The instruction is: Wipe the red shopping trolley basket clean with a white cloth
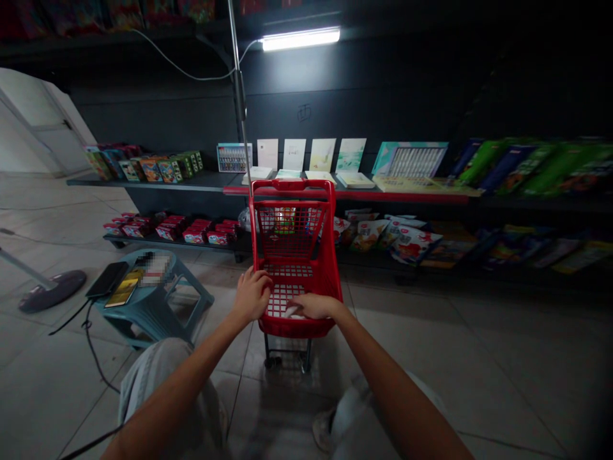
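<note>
A small red plastic shopping cart [339, 275] stands upright in front of me, its grid basket facing up. My left hand [253, 295] is closed over the left rim of the basket. Inside the basket, low near its front wall, is my right hand [311, 306], with its fingers bent round a small white piece [293, 311] that looks like cloth or tissue. Most of that piece is hidden by the fingers. I see no goods in the part of the basket that shows.
Behind the cart runs a dark shelf [191, 185] with boxes, booklets [324, 153] and snack bags [368, 233]. A blue-grey stool [165, 306] with things on it stands at left, near a round stand base [52, 291]. A thin metal pole [239, 96] rises behind the cart.
</note>
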Available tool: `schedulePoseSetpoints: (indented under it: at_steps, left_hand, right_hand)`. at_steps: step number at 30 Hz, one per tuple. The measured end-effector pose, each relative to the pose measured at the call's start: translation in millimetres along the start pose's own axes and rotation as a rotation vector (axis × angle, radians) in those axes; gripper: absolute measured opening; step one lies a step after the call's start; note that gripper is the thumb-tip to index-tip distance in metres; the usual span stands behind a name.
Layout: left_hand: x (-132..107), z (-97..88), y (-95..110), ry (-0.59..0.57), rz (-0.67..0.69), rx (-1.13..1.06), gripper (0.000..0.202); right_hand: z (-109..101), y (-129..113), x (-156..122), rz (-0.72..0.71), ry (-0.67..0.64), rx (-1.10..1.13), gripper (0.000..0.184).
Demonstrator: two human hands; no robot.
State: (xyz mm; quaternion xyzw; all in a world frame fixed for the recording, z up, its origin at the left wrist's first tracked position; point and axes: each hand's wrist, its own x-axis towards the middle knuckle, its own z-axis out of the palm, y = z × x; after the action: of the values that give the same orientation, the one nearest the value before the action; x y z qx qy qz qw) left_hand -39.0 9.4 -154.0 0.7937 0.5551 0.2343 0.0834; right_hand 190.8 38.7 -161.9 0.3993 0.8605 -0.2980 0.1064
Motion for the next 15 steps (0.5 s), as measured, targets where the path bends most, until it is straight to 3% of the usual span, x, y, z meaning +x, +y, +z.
schedulePoseSetpoints:
  at_steps: [4,10,15]
  left_hand:
    - [14,-4.5,3,0.029,-0.050,0.128,0.024]
    - [59,-5.8,1,0.093,-0.171,0.168,0.035]
    - [99,1.3,-12,0.023,-0.214,0.179,0.050]
  right_hand:
    - [-2,-3,-1,-0.107,-0.004,-0.001,0.041]
    - [0,-12,4,-0.117,-0.049,-0.046,0.043]
    - [6,-17,13,-0.095,-0.040,0.006,0.045]
